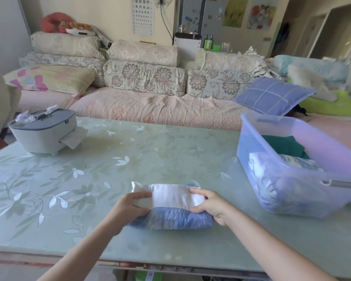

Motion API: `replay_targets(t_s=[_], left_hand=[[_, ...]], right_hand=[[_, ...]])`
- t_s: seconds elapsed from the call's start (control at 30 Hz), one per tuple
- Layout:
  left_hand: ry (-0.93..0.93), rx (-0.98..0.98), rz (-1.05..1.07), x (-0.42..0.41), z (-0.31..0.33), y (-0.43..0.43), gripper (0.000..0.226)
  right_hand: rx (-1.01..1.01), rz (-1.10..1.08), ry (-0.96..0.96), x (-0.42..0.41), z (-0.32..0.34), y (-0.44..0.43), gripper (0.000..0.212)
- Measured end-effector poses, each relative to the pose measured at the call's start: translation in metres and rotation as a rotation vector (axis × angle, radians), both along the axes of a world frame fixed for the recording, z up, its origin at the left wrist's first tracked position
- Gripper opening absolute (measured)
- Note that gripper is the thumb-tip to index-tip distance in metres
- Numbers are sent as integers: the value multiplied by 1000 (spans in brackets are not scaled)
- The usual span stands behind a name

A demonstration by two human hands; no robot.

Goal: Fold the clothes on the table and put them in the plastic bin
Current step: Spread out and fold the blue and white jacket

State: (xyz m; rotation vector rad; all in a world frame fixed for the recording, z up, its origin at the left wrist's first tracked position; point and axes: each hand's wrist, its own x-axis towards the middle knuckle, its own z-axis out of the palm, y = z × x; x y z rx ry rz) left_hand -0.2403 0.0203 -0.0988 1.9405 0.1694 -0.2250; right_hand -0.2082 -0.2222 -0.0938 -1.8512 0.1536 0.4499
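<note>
A folded garment (170, 207), white on top and blue patterned below, lies on the green floral table (109, 159) near its front edge. My left hand (133, 205) grips its left end, thumb on top and fingers tucked under. On the right end my right hand (210, 205) holds the same bundle, thumb over the white layer. To the right stands the clear plastic bin (257, 126), which holds a dark green folded piece (286, 146) at the back and a blue-and-white patterned piece (272, 179) in front.
A grey tissue box (43, 132) with paper sticking out stands at the table's back left. Behind the table runs a sofa (150, 110) with floral cushions and a blue checked pillow (272, 96).
</note>
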Motion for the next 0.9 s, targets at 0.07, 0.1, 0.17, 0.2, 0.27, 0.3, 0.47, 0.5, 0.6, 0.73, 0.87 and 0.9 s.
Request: replay_targets(t_s=[0.07,0.1,0.17,0.2,0.27,0.3,0.47,0.5,0.6,0.73,0.87,0.9], left_hand=[[-76,26,2,4,10,-19,49],[-145,55,6,7,15,-30,51],[-294,99,4,15,32,-52,57],[-351,103,1,18,42,-64,58],[-426,57,4,28,68,-89,54],[-450,10,8,34,83,-103,46],[-462,-75,-72,72,153,-192,42],[-479,-74,-96,79,162,-213,42],[-449,4,-198,95,177,-277,45],[-277,264,-404,113,165,-339,50],[-272,617,-569,118,153,-372,49],[-297,714,-592,113,152,-377,49]], right_hand=[[-46,-7,-71,1,15,-13,72],[-65,-3,-119,0,27,-21,72],[-130,4,-233,0,56,-40,71],[-160,-2,-284,3,73,-52,72],[-205,-13,-371,10,110,-79,72],[-231,-10,-412,13,130,-95,73],[-337,-51,-434,22,226,-181,69],[-380,-73,-420,25,238,-199,68],[-493,-161,-360,33,244,-254,68],[-523,-165,-114,36,209,-318,69],[-677,-84,-67,42,169,-347,68],[-735,-64,-63,45,162,-349,69]])
